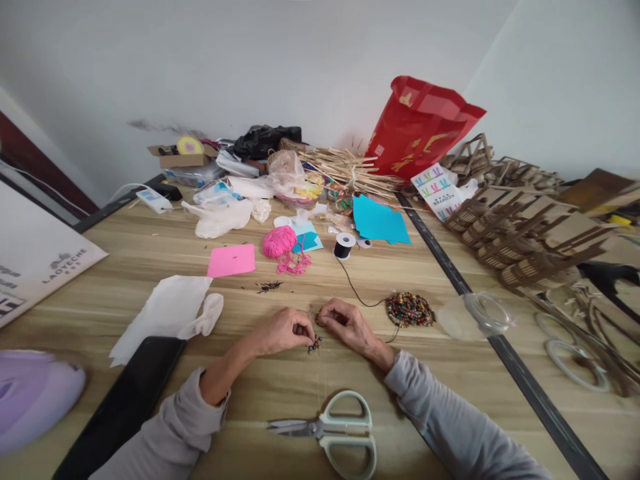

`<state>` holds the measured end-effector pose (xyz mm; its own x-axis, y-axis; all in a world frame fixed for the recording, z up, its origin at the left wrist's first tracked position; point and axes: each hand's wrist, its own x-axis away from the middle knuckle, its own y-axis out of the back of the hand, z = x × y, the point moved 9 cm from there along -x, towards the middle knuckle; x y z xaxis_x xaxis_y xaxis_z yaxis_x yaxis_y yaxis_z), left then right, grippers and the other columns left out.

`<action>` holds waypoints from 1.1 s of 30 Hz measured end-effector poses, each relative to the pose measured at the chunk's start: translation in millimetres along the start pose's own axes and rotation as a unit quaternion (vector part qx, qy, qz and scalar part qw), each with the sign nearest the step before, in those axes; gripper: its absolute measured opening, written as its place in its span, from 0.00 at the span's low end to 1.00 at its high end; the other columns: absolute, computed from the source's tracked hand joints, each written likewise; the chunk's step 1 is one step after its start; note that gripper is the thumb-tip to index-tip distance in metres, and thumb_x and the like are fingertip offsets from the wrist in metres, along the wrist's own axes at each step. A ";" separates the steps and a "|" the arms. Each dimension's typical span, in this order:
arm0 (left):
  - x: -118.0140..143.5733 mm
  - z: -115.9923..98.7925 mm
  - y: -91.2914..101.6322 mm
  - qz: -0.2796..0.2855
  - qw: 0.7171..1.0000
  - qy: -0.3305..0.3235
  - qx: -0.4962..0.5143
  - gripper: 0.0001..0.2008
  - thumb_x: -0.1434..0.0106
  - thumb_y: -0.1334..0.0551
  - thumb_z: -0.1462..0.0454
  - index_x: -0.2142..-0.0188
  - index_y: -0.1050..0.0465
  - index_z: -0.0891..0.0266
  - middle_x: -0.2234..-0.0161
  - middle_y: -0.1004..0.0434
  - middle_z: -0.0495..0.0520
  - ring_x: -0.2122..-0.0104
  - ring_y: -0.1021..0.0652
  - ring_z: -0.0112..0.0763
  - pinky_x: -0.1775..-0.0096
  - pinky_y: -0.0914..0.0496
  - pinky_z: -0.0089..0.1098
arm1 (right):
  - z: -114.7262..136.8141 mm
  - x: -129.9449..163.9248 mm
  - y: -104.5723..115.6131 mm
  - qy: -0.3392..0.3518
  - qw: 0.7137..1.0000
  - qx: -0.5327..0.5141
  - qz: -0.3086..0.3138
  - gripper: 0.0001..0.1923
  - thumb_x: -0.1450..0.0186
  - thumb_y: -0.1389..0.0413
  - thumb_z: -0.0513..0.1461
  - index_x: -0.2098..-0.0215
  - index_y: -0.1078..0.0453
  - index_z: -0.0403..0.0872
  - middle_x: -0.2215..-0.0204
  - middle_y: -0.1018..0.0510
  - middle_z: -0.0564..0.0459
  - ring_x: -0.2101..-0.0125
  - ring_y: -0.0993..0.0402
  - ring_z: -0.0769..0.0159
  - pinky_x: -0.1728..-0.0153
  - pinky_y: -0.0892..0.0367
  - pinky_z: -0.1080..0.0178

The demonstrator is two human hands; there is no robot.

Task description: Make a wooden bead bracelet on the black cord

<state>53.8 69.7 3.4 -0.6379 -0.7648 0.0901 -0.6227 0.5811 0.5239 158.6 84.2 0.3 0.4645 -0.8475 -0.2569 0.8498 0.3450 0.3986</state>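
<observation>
Hands at beadwork on a wooden table.

Left hand and right hand sit close together, both curled shut, fingertips pinching a short string of dark beads that hangs just below and between them. Black cord runs from the right hand up to a spool. A bead pile lies just right of the right hand. Scissors lie nearer the person, pink yarn farther off.
</observation>
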 end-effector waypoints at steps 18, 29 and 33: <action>-2.2 -8.1 -9.5 0.022 0.987 -0.038 -0.157 0.09 0.47 0.40 0.72 0.71 0.21 0.62 0.71 0.20 0.52 0.70 0.24 0.29 0.65 0.34 0.25 | 0.8 -0.1 -0.6 -0.001 1.000 0.001 0.000 0.08 0.36 0.45 0.40 0.69 0.30 0.43 0.75 0.29 0.53 0.76 0.36 0.71 0.76 0.42 0.69; -5.6 16.2 2.0 -0.030 0.999 0.039 0.009 0.05 0.48 0.38 0.68 0.73 0.22 0.65 0.76 0.23 0.50 0.76 0.28 0.27 0.73 0.37 0.24 | 2.9 -0.4 0.3 -0.005 1.000 0.002 -0.001 0.09 0.36 0.46 0.41 0.69 0.31 0.43 0.76 0.29 0.54 0.76 0.36 0.71 0.75 0.41 0.69; -10.2 31.8 6.4 -0.057 0.992 0.049 0.105 0.06 0.47 0.36 0.65 0.72 0.23 0.67 0.75 0.23 0.52 0.74 0.27 0.28 0.70 0.34 0.26 | 3.3 -0.7 0.9 -0.009 1.000 0.007 -0.003 0.10 0.36 0.46 0.42 0.69 0.30 0.43 0.76 0.29 0.54 0.76 0.36 0.71 0.76 0.42 0.69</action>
<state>42.0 90.1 -21.1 -0.5174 -0.8461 0.1280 -0.7750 0.5267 0.3493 158.3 83.8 3.8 0.4552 -0.8567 -0.2426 0.8487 0.3350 0.4093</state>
